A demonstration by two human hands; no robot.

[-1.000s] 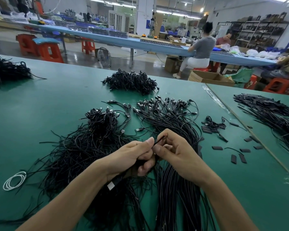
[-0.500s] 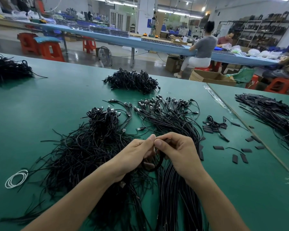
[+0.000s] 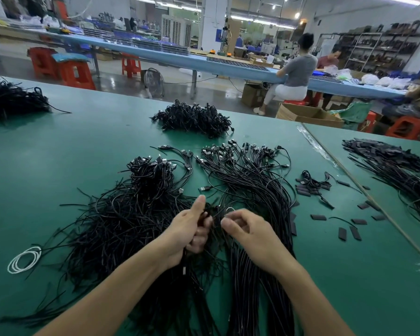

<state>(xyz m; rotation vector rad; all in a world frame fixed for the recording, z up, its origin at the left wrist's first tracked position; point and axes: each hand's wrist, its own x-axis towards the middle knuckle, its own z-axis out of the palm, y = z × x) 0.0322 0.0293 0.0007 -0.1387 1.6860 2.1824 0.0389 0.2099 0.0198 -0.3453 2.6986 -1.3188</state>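
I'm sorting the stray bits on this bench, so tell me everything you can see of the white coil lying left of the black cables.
The white coil is a few turns of thin white cord or wire, wound into a loose, slightly oval ring; its material is unclear. It lies flat on the green table, just left of the heap of loose black cables. Stray black ends from that heap reach its right and lower edge, but I cannot tell whether they touch it. Nothing holds it.

Green table (image 3: 83, 141) bears black cable heaps (image 3: 136, 214) and sleeve pieces (image 3: 318, 217).
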